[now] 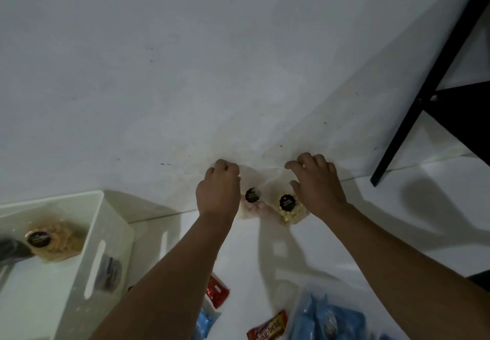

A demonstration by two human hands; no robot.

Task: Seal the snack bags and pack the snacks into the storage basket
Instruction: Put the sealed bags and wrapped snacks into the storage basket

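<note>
Two clear snack bags with black round labels stand on the white floor against the wall. One holds pink snacks (250, 207), the other pale yellow snacks (289, 211). My left hand (218, 189) is closed on the top of the pink bag. My right hand (315, 183) curls over the top of the yellow bag, thumb and fingers pinching its clear plastic. The white storage basket (114, 239) sits at the lower left, and in it lies a clear bag of tan snacks (55, 243) beside a dark object I cannot identify.
Loose snacks lie on the floor near me: a red packet (217, 290), a red-brown bar (267, 325), a small blue packet (205, 322) and a large blue bag (328, 315). A black furniture leg (424, 87) stands at the right by the wall.
</note>
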